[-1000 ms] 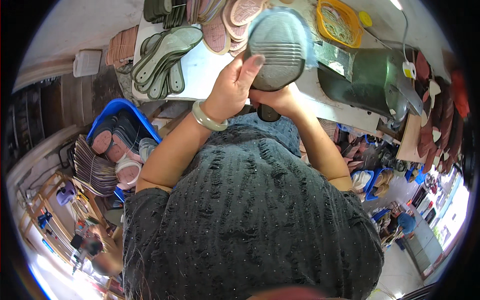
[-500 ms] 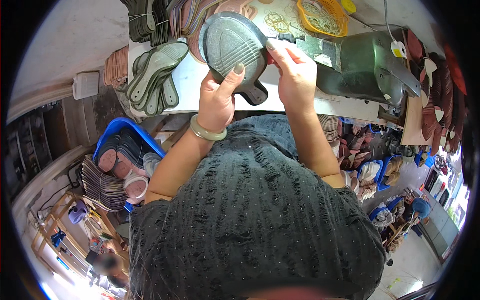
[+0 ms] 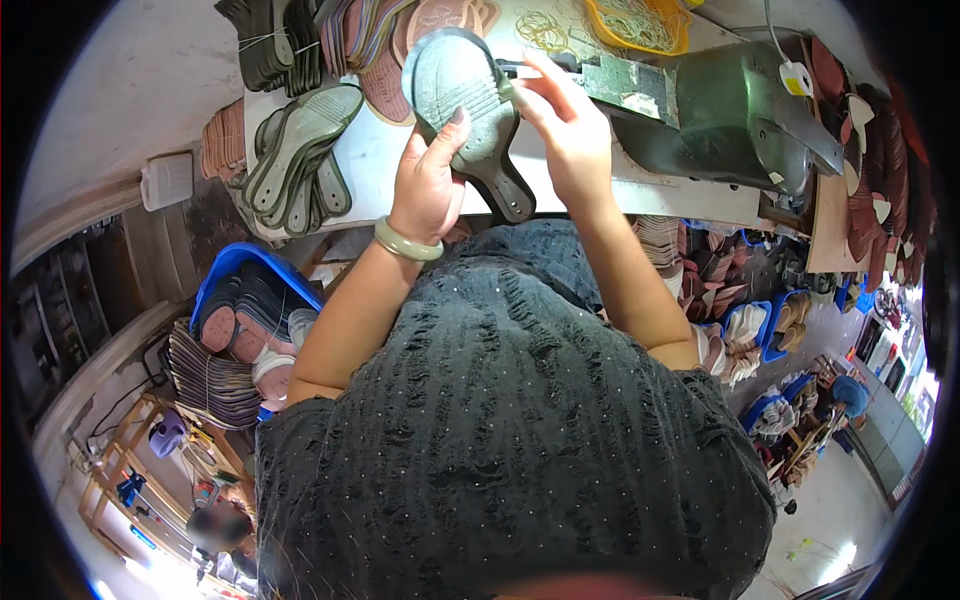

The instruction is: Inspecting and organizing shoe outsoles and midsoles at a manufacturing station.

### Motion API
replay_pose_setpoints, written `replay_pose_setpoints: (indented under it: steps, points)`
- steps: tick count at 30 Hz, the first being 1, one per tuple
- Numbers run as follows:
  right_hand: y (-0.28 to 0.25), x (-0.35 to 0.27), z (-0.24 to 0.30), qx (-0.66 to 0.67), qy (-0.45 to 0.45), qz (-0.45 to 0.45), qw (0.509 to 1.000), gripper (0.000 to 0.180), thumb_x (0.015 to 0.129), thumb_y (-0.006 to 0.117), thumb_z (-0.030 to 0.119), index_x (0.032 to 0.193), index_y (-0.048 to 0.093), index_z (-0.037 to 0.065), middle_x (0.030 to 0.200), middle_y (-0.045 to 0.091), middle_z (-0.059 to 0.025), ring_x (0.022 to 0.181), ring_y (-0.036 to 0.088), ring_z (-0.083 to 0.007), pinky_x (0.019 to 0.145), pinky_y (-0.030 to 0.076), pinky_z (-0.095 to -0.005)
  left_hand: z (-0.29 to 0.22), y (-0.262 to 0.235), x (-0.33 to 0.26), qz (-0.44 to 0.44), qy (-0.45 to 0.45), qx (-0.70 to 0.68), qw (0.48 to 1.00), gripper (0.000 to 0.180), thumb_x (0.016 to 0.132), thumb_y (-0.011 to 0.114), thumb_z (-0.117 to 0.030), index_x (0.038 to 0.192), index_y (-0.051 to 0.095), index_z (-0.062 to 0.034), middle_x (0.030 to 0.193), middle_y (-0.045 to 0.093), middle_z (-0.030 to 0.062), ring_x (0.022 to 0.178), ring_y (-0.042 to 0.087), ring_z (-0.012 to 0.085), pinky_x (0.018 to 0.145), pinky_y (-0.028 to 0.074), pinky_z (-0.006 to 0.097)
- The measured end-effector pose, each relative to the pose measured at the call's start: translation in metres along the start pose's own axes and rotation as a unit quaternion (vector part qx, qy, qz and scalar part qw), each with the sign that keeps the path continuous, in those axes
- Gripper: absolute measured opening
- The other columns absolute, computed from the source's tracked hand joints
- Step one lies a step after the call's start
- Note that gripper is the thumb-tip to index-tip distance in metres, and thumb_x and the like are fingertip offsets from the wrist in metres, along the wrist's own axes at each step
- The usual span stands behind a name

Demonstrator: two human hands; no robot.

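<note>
Since the earlier frame, both hands have carried the dark shoe sole (image 3: 470,115) farther over the white table (image 3: 372,160) — left hand (image 3: 428,185) clamped on its waist, right hand (image 3: 568,135) pinching its right edge beside the green machine (image 3: 730,110); keep it level

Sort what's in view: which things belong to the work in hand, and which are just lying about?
In hand:
- dark shoe sole, held by left hand
- right hand, at the sole's upper edge

Lying about:
- stack of grey-green soles
- yellow tray of rubber bands
- green machine
- blue bin of soles
</note>
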State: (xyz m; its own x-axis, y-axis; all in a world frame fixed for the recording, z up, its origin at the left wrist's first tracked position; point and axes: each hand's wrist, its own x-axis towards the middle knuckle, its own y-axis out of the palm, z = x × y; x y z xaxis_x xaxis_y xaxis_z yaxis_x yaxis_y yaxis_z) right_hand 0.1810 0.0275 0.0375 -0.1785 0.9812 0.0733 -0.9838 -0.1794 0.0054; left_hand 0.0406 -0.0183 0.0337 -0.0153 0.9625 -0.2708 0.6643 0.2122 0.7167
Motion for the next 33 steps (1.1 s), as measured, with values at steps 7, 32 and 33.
replay_pose_setpoints:
  steps: [7, 32, 33]
  points:
    - [-0.029, -0.012, -0.02, 0.265, 0.158, 0.03, 0.951, 0.051, 0.077, 0.066, -0.002, 0.124, 0.047, 0.0, 0.089, 0.056, 0.0004, 0.083, 0.053, -0.0075, 0.078, 0.043, -0.0208, -0.024, -0.022, 0.028, 0.177, -0.081, 0.376, 0.906, 0.043, 0.092, 0.057, -0.025, 0.123, 0.048, 0.0039, 0.112, 0.06, 0.0095, 0.101, 0.054, 0.0147, 0.089, 0.043, 0.029]
    - [-0.017, -0.006, -0.072, 0.294, 0.303, -0.01, 0.907, 0.028, 0.092, 0.053, 0.021, 0.094, 0.063, -0.006, 0.07, 0.061, -0.0035, 0.059, 0.054, -0.0092, 0.055, 0.041, -0.0216, -0.05, 0.04, 0.225, 0.492, -0.151, 0.666, 0.54, 0.056, 0.074, 0.075, -0.034, 0.115, 0.055, -0.0017, 0.106, 0.061, 0.0114, 0.1, 0.055, 0.0199, 0.088, 0.044, 0.031]
    - [-0.018, 0.0, -0.073, 0.273, 0.308, -0.008, 0.911, 0.028, 0.093, 0.053, 0.021, 0.094, 0.063, -0.006, 0.07, 0.061, -0.0031, 0.059, 0.054, -0.009, 0.055, 0.041, -0.0214, -0.051, 0.042, 0.222, 0.476, -0.14, 0.68, 0.54, 0.056, 0.074, 0.074, -0.035, 0.115, 0.054, -0.002, 0.106, 0.061, 0.0116, 0.101, 0.055, 0.0199, 0.088, 0.043, 0.031]
